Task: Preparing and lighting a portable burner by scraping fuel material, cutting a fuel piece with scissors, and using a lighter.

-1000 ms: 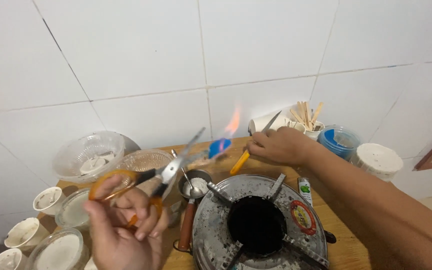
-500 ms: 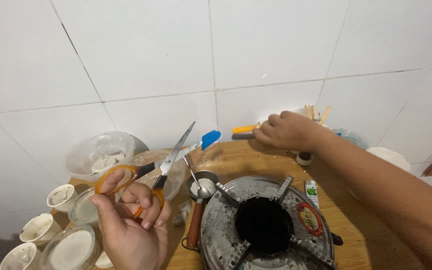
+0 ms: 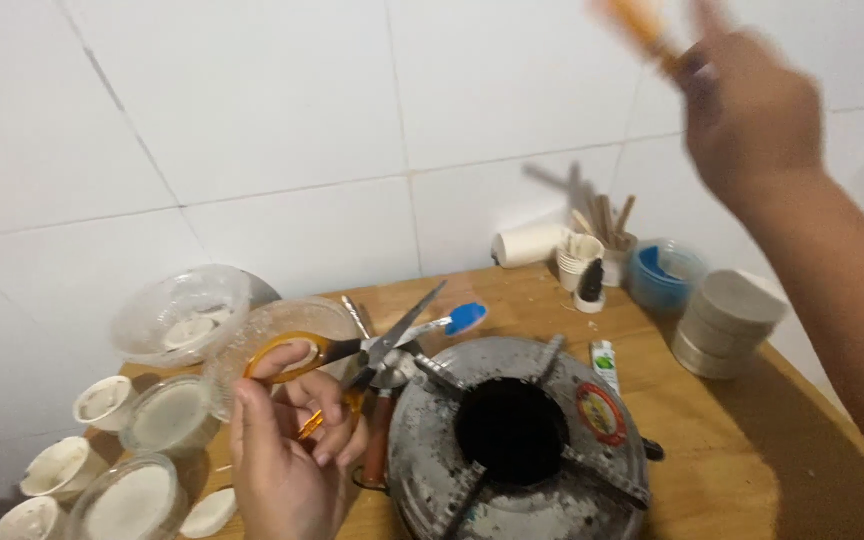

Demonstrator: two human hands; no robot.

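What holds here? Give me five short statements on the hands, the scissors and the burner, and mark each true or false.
1. The left hand holds orange-handled scissors with fingers through the loops. True.
2. The right hand rests flat on the table. False: it is raised high in front of the tiled wall, blurred, with a thin orange thing in its grip.
3. A flame burns on the round metal burner. False: its centre is dark, no flame shows.
4. A blue-tipped tool lies beyond the scissors' blades. True.
5. The clear plastic bowl stands right of the burner. False: it stands to its left, near the wall.
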